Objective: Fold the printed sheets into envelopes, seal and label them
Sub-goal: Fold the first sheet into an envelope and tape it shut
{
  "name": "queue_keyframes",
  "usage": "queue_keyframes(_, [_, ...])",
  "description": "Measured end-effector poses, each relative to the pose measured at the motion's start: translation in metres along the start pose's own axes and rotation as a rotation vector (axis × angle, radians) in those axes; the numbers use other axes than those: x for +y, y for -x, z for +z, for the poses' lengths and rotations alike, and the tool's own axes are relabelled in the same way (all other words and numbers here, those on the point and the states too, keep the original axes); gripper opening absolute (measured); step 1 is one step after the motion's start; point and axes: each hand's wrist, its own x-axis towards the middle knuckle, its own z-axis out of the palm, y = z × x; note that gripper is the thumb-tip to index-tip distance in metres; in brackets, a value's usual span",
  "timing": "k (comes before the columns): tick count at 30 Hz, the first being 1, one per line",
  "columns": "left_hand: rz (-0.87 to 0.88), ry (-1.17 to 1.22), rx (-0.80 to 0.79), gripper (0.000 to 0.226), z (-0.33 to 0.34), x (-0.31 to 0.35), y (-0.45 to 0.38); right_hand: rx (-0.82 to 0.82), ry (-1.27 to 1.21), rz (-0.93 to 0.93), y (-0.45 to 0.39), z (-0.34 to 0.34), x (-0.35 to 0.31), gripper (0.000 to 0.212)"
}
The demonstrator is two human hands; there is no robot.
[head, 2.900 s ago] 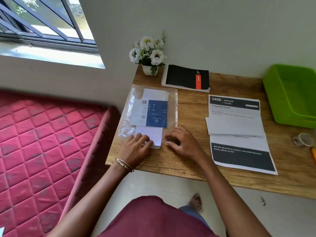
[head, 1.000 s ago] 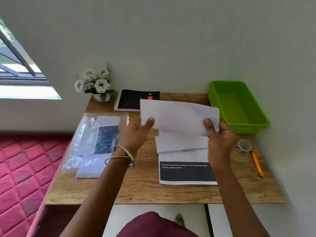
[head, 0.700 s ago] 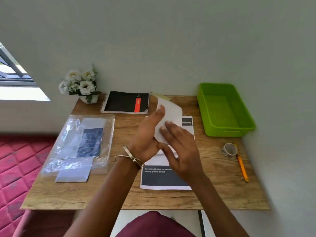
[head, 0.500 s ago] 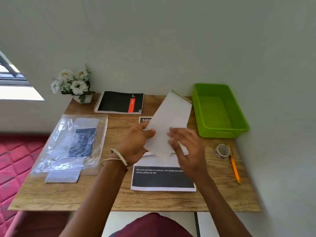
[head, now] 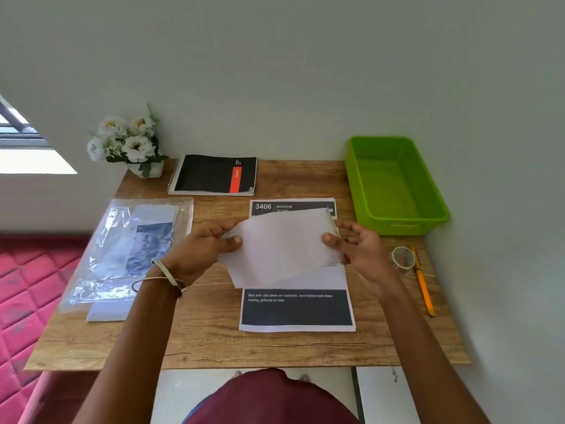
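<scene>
A white envelope [head: 279,246] hangs in the air above the desk, held by both hands. My left hand [head: 201,249] pinches its left end between thumb and fingers. My right hand [head: 359,250] grips its right end with the thumb on top. Under it lies the printed sheet [head: 298,310], with a dark header reading 3406 BEDROOM and a dark band of text at its near end. A clear plastic pack of envelopes [head: 134,249] rests at the left of the desk, one white envelope [head: 107,312] poking out at its near end.
A green plastic tray [head: 394,185] stands at the back right against the wall. A tape roll [head: 403,257] and an orange pencil [head: 423,284] lie at the right edge. A black spiral notebook [head: 214,174] and a white flower pot [head: 131,145] sit at the back. A pink mattress [head: 27,289] lies left.
Both hands took an envelope from the pack, lifted it over the printed sheet and turned it about. It now lies nearly level between both hands. The view has swung right.
</scene>
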Motion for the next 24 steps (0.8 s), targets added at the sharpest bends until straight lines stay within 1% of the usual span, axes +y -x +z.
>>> queue_keyframes(2, [-0.019,-0.076,0.05,0.032,-0.008,-0.003,-0.002,0.025,-0.007,-0.047,0.001,0.005,0.002,0.037])
queue_keyframes(4, [-0.031,-0.196,0.118,0.028,-0.017,-0.008,-0.005,0.092,-0.018,-0.078,0.002,0.008,0.002,0.025])
queue_keyframes(6, [-0.049,-0.339,0.198,0.021,-0.027,-0.013,-0.01,0.159,-0.05,-0.075,0.001,0.008,0.001,0.012])
queue_keyframes(7, [-0.069,-0.417,0.249,0.02,-0.03,-0.016,-0.012,0.172,-0.085,-0.054,0.001,0.009,0.0,0.009])
queue_keyframes(9, [-0.1,-0.65,0.387,0.026,-0.032,-0.019,-0.016,0.167,-0.168,0.015,0.002,0.011,-0.001,0.01])
queue_keyframes(10, [-0.087,-0.787,0.45,0.032,-0.031,-0.021,-0.017,0.163,-0.187,0.044,0.002,0.014,-0.001,0.01])
queue_keyframes(11, [-0.042,-0.911,0.472,0.043,-0.029,-0.022,-0.017,0.157,-0.197,0.067,0.003,0.017,-0.002,0.008])
queue_keyframes(12, [0.022,-1.003,0.433,0.058,-0.026,-0.023,-0.018,0.149,-0.207,0.084,0.003,0.022,-0.002,0.007])
queue_keyframes(14, [0.133,-1.084,0.201,0.096,-0.016,-0.024,-0.021,0.122,-0.234,0.105,0.003,0.034,-0.002,0.006])
queue_keyframes(15, [0.157,-1.115,0.08,0.112,-0.009,-0.025,-0.024,0.102,-0.241,0.114,0.003,0.04,-0.002,0.005])
queue_keyframes(16, [0.173,-1.162,0.004,0.121,-0.002,-0.028,-0.027,0.078,-0.239,0.121,0.003,0.046,-0.002,0.005])
queue_keyframes(17, [0.187,-1.215,-0.026,0.126,0.003,-0.031,-0.032,0.052,-0.234,0.127,0.004,0.051,-0.003,0.005])
queue_keyframes(19, [0.196,-1.297,0.007,0.131,0.007,-0.036,-0.04,0.011,-0.233,0.139,0.005,0.058,-0.005,0.008])
queue_keyframes(21, [0.201,-1.337,0.047,0.13,0.006,-0.038,-0.045,-0.027,-0.241,0.149,0.005,0.059,-0.006,0.01])
queue_keyframes(24, [0.243,-1.376,0.035,0.126,0.004,-0.04,-0.045,-0.057,-0.176,0.148,0.006,0.055,-0.004,0.011])
